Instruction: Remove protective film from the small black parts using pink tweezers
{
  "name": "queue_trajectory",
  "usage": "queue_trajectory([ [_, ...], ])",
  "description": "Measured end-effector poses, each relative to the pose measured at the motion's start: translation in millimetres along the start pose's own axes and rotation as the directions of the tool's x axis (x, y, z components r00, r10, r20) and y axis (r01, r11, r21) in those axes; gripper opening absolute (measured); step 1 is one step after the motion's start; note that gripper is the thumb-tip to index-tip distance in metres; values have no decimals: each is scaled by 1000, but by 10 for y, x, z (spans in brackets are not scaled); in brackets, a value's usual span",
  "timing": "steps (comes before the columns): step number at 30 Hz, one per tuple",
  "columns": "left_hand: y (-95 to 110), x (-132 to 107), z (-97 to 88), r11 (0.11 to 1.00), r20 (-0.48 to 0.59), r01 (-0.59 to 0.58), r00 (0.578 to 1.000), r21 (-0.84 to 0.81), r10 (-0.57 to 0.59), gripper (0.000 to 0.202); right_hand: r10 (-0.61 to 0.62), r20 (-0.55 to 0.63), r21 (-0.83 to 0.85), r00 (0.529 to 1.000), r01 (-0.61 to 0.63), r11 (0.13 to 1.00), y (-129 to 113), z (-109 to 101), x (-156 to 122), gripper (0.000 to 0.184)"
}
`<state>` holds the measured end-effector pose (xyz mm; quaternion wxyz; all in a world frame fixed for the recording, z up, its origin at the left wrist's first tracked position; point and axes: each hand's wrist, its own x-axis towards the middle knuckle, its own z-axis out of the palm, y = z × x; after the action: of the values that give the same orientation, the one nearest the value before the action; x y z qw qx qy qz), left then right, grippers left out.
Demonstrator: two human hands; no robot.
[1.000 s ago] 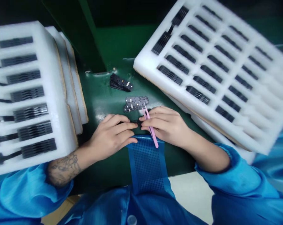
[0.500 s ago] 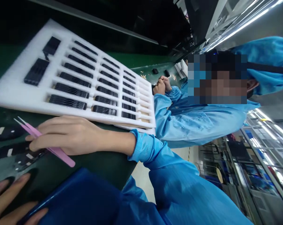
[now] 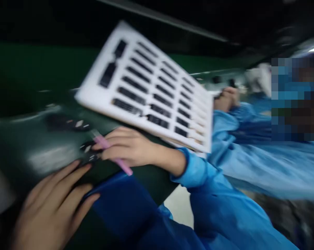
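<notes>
Pink tweezers with pale tips lie across my right hand, whose fingers are closed around them. Beside those fingers, several small black parts with white patches rest on the dark green table. My left hand reaches in from the lower left, its fingers stretched out and a little apart. Its fingertips come close to the black parts, and its thumb is near the edge of a dark blue smooth piece. Motion blur hides whether the fingertips touch anything.
A white foam tray with rows of black parts in its slots stands beyond my right hand. More black pieces lie left of the tweezers. At the right a co-worker in a blue smock has both hands together past the tray.
The view has swung, so the tray and both hands appear farther right. More of my left hand shows. The tweezers remain in my right hand.
</notes>
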<state>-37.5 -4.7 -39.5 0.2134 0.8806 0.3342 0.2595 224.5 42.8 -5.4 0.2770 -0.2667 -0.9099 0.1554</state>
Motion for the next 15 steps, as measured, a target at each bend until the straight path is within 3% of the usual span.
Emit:
queue_trajectory([
  [1, 122, -52, -126, 995, 2, 68, 998, 72, -68, 6, 19, -101, 81, 995, -11, 997, -8, 25, -13, 12],
  [3, 282, -56, -265, 989, 50, 39, 998, 143, -46, 8, 74, -175, 192, 982, -39, 981, -5, 77, -19, 11],
  [9, 263, 16, -276, 989, 63, 30, 997, 148, -40, 18, 123, -124, 262, 985, -88, 961, -76, 44, 13, 23],
  [15, 279, 1, -297, 992, 64, 24, 997, 126, -32, 18, 122, -123, 271, 985, -85, 959, -73, 7, -46, 16],
])
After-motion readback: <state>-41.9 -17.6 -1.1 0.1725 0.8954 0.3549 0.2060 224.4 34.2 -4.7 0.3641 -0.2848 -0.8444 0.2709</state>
